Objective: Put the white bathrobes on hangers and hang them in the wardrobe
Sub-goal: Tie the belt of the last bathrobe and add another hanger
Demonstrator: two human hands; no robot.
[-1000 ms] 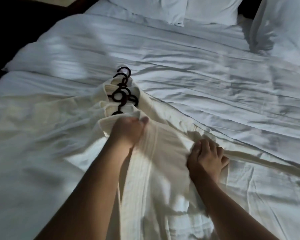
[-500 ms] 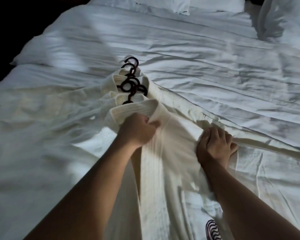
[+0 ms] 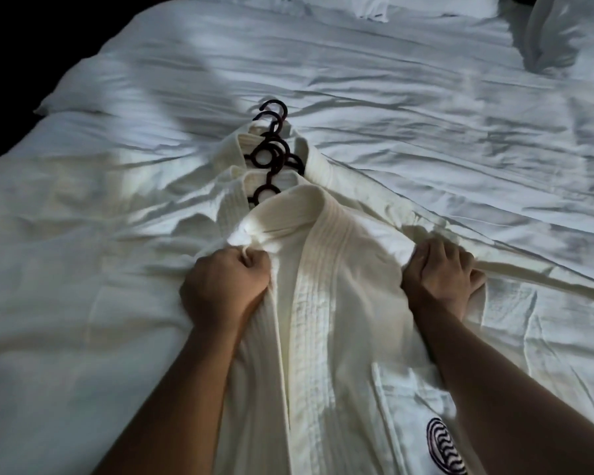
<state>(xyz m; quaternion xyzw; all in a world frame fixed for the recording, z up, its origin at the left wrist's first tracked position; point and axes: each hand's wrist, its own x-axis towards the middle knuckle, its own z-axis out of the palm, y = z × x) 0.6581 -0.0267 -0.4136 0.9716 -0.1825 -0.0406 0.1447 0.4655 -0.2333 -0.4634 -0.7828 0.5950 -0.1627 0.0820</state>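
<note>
A wide bed (image 3: pixel 426 114) fills the view, its white sheet smooth, thin and creased in long shallow folds. White pillows (image 3: pixel 371 5) lie along its far edge, and a bunched mass of white bedding sits at the far right corner.

Towards the near edge lies a stack of cream bathrobes (image 3: pixel 93 207) in a heavier, soft weave, spread flat to the left. The top bathrobe (image 3: pixel 323 303) lies uppermost, its thick collar (image 3: pixel 309 207) banded with parallel rows of stitching and arched up off the stack.

The left hand (image 3: pixel 225 286) is a tight fist bunching the robe's front cloth just below the collar. The right hand (image 3: pixel 443 275) curls its fingers over a fold at the robe's right shoulder. The stitched front band runs down between the two hands.

Dark hangers (image 3: pixel 271 145), with curved hooks and round rings, poke from the collars just beyond the top one. A patch pocket beside the right forearm carries a dark round emblem (image 3: pixel 444 443) of wavy lines.
</note>
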